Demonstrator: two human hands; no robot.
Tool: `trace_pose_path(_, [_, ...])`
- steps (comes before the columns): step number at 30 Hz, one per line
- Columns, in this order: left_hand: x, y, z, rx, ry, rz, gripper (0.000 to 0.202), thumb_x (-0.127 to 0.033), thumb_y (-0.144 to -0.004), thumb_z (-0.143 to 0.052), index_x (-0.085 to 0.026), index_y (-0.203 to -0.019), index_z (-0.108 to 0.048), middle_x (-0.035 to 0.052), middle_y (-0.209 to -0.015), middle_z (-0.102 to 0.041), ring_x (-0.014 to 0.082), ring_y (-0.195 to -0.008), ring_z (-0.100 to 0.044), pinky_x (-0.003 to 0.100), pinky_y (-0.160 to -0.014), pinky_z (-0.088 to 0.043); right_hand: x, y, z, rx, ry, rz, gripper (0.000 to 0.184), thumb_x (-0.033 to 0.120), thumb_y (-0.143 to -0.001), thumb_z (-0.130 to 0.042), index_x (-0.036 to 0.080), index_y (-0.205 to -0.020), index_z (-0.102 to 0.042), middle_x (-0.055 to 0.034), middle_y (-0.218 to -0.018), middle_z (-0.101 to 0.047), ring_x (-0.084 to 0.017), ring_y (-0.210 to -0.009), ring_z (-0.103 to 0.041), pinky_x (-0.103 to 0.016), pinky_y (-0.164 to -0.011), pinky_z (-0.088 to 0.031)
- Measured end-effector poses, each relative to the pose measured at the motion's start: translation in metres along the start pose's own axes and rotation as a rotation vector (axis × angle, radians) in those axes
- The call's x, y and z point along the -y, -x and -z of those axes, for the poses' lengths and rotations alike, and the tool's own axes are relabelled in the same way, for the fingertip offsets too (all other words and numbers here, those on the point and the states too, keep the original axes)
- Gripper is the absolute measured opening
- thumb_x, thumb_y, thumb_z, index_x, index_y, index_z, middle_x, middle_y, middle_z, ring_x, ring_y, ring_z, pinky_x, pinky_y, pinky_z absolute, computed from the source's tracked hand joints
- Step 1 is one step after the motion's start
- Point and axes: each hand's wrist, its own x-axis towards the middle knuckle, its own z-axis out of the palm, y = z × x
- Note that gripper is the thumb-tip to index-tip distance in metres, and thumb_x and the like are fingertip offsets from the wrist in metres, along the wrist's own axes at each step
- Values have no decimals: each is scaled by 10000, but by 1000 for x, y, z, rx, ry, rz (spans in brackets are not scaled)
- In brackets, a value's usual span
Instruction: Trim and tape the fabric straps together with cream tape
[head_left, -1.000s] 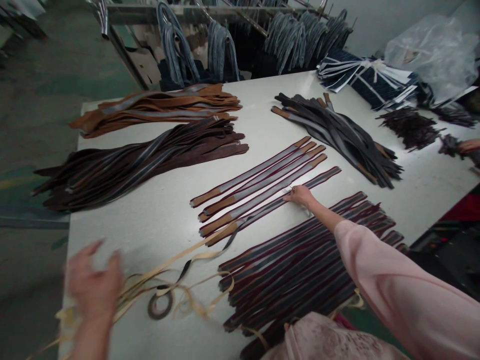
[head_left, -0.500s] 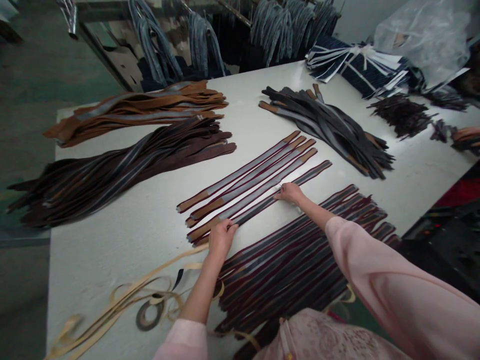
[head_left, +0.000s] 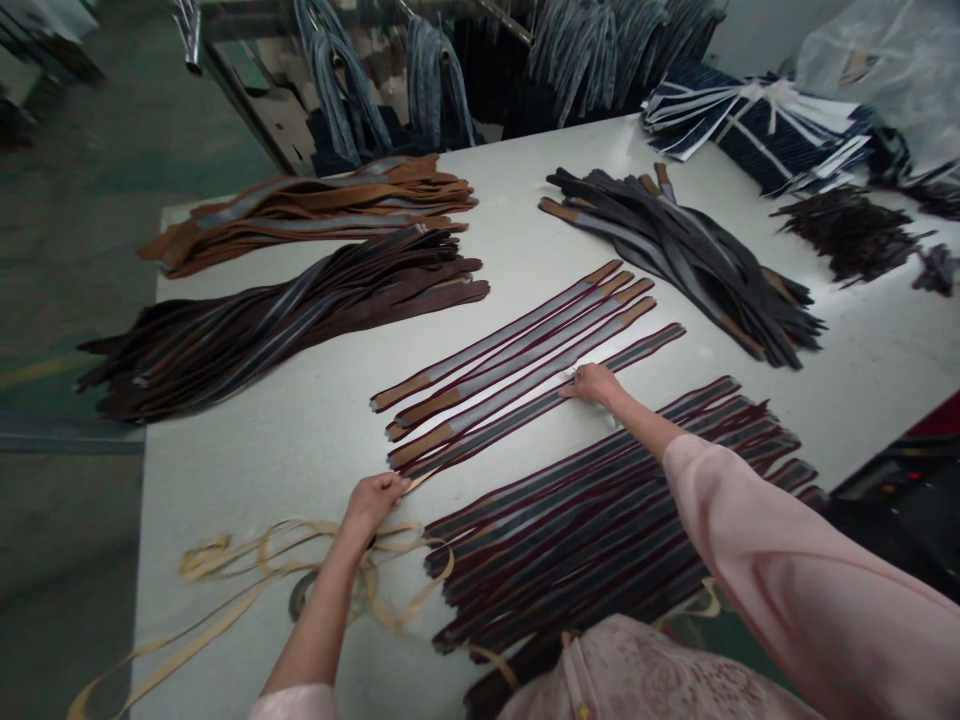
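My left hand [head_left: 373, 503] is closed in a pinch on a narrow yellow tape [head_left: 422, 482], whose short end runs to the near end of a dark grey fabric strip [head_left: 517, 412] with maroon edges. My right hand [head_left: 592, 384] has its fingers pinched together at the middle of that strip. A small white piece [head_left: 571, 370] shows at the right fingertips; its kind is unclear. Just beyond lie several grey strips [head_left: 517, 355] with tan ends, side by side. Loose loops of the tape and a partly hidden roll [head_left: 300, 597] lie by my left forearm.
Many maroon-edged strips [head_left: 600, 510] cover the table's near side. Brown bundles [head_left: 300, 320] and rust-coloured bundles [head_left: 322, 210] lie at the left, a dark grey bundle [head_left: 675, 260] at the back right. Dark scraps [head_left: 847, 235] and a tied navy stack [head_left: 772, 130] stand farther right.
My left hand has moved left and nearer, off the dark strip's middle to its near end, with the tape in its fingers. My right hand stays on the strip. The view has shifted slightly.
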Motion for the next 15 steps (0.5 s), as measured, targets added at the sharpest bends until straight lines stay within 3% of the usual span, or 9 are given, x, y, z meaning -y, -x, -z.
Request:
trace_pose_path(5, [22,13,28,-65,-173,118,334,-496,-624,-496,-180,-524,-531,-51,-411,-413,99,-427,-347,233,-456,-244,1,-1,-3,12,6,-8,512,614,-560,-601,158,-792,-623,-104,-807,-642,-201,-741,-585,-243,-560,-366])
trace_pose_path(10, [21,15,37,-139,-468,114,287,-451,-675,-456,-218,-568,-585,-6,-485,-525,154,-526,-483,253,-499,-270,2,10,0,-33,29,-40,508,604,-580,-594,152,-810,-617,-130,-846,-636,-223,-768,-581,-258,-569,-365])
trace_pose_path(13, [20,17,33,-158,-505,73,273,-431,-694,-444,-222,-607,-599,16,-538,-567,163,-565,-507,256,-510,-273,23,32,0,-169,43,-10,390,492,-669,-571,158,-869,-606,-123,-878,-633,-216,-795,-573,-256,-598,-362])
trace_pose_path(15, [20,19,31,-170,-507,61,276,-427,-706,-434,-222,-631,-603,27,-567,-584,169,-584,-516,258,-517,-277,56,53,-8,-225,16,125,255,375,-730,-528,168,-858,-607,-98,-860,-637,-190,-802,-565,-243,-631,-356])
